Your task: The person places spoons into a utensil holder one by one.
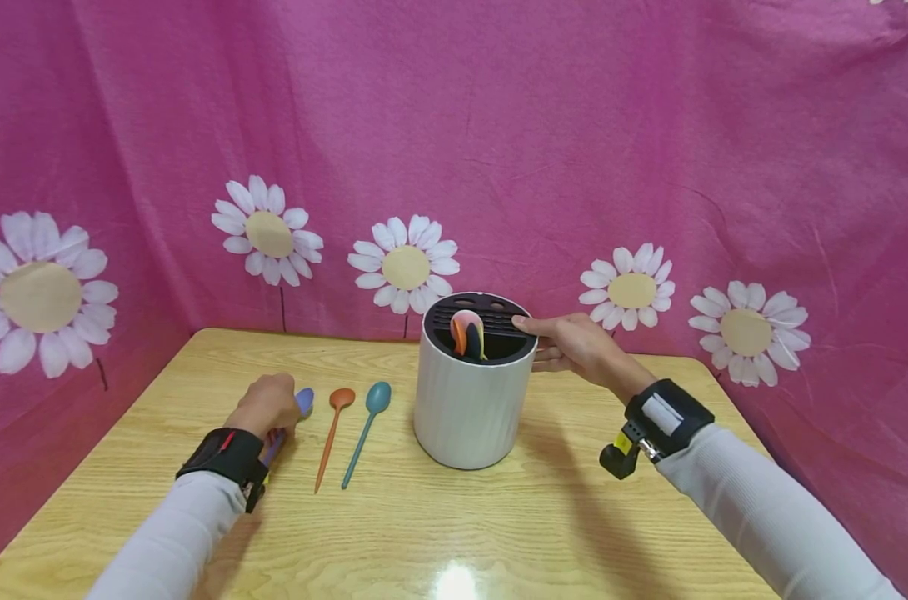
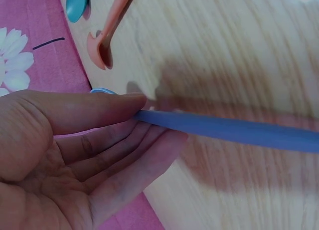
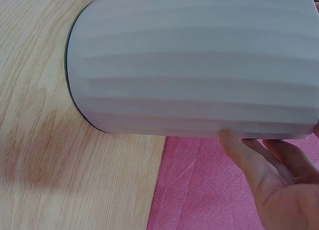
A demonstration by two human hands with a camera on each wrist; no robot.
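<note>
My left hand (image 1: 266, 404) pinches the handle of a purple spoon (image 1: 305, 401) between thumb and fingers; in the left wrist view the handle (image 2: 229, 129) looks blue. An orange spoon (image 1: 341, 399) and a teal spoon (image 1: 377, 398) lie side by side to the right of that hand. My right hand (image 1: 577, 346) grips the upper edge of a white ribbed utensil holder (image 1: 465, 417), its thumb on the black slotted top (image 1: 499, 318) and its fingers against the outer wall. Inside the open front section stand utensils (image 1: 466, 325) with pink, orange and dark parts, their lower ends hidden.
The wooden table (image 1: 439, 517) ends at a pink cloth backdrop (image 1: 499, 150) with white daisies, which also hangs along both sides. The holder stands upright near the middle, toward the back edge. Bare wood lies in front of it.
</note>
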